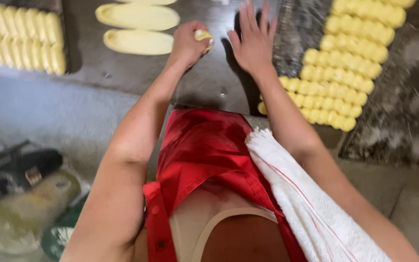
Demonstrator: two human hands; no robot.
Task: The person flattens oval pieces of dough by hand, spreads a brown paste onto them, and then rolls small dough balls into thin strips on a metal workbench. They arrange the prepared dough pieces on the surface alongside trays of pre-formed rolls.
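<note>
Seen from above: our left hand [187, 43], at upper centre, has its fingers curled round a small yellow dough piece [203, 35], lifted for shaping over the dark bench [209, 82]. Our right hand [254, 41] lies beside it, fingers spread wide and empty, next to rows of formed dough pieces [340, 82] at upper right.

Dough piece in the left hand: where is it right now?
Head view, top centre: the dough piece sits in the closed left hand over the dark table, beside the open right hand, right of the flattened ovals.
</note>
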